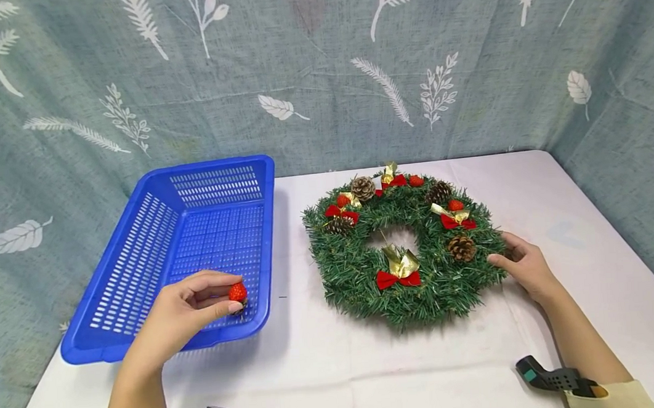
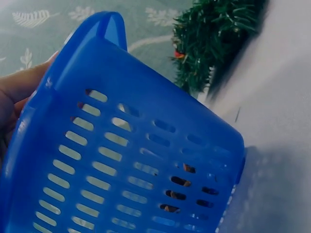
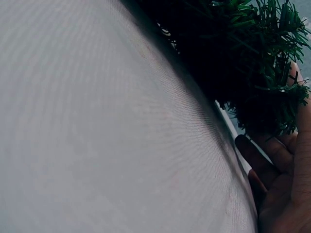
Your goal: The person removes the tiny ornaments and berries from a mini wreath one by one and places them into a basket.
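A grey-green curtain (image 1: 320, 75) printed with white leaves and sprigs forms the background and side walls of the work area. A white-covered table (image 1: 336, 370) is the work surface. The blue plastic basket (image 1: 214, 234), slotted along its walls, sits at the left of the table; its long axis runs from the near side to the far side, the near end angled to the left. The green wreath (image 1: 344, 277) lies flat to the right of the basket, apart from it, with its decorated face and central opening upward. Pine cones (image 1: 461, 248) and red-and-gold bows (image 1: 399, 279) are distributed around the ring. The right hand (image 1: 530, 271) grips the wreath's right outer edge, thumb on the upper side, fingers around the underside. The left hand (image 1: 183, 303) is positioned over the near end of the basket and pinches the red berry ornament (image 1: 237, 291) between thumb and fingers. The ornament is at the fingertips, within the basket outline near its right near corner, red part up, darker part down, long axis roughly upright.
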A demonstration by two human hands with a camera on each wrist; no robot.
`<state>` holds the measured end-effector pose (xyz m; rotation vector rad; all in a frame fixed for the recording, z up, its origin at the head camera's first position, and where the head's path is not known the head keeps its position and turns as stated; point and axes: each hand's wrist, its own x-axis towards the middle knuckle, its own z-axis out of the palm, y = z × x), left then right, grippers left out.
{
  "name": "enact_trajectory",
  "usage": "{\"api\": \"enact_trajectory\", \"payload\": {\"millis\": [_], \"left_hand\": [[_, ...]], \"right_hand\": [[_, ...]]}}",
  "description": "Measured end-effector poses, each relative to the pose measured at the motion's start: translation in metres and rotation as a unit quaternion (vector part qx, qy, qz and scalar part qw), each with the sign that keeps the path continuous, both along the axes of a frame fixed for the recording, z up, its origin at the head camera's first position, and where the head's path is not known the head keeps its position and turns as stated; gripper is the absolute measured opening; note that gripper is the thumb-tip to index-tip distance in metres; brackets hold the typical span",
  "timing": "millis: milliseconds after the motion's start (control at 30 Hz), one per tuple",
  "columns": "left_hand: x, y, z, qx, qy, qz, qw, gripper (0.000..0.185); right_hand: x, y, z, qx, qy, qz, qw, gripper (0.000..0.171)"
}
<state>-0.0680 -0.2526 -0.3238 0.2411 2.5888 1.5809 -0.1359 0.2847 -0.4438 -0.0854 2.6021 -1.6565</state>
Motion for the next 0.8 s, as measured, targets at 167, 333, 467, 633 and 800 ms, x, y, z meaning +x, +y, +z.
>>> {"api": "enact_trajectory", "payload": {"millis": [167, 333, 467, 633, 800], "left_hand": [[-0.0030, 0.0001, -0.0067, -0.021, -0.017, -0.053, 0.9982, 0.036], [-0.0038, 0.0000, -0.0093, -0.062, -0.024, -0.082, 0.9944, 0.032], [-0.0046, -0.0006, -0.0093, -0.068, -0.035, -0.094, 0.9927, 0.032], [-0.0056, -0.0022, -0.0103, -0.058, -0.047, -0.106, 0.9915, 0.033], [-0.0074, -0.0020, -0.0112, -0.042, -0.054, -0.122, 0.9902, 0.034]], "right_hand": [[0.0011, 0.0003, -0.0007, 0.001, 0.008, 0.003, 1.000, 0.073], [0.0010, -0.0003, -0.0008, -0.001, 0.013, 0.002, 1.000, 0.073], [0.0003, -0.0001, -0.0014, 0.003, 0.009, -0.002, 1.000, 0.071], [-0.0006, 0.0002, -0.0012, 0.002, 0.007, -0.003, 1.000, 0.070], [-0.0007, 0.0004, -0.0008, 0.008, 0.005, -0.004, 1.000, 0.070]]}}
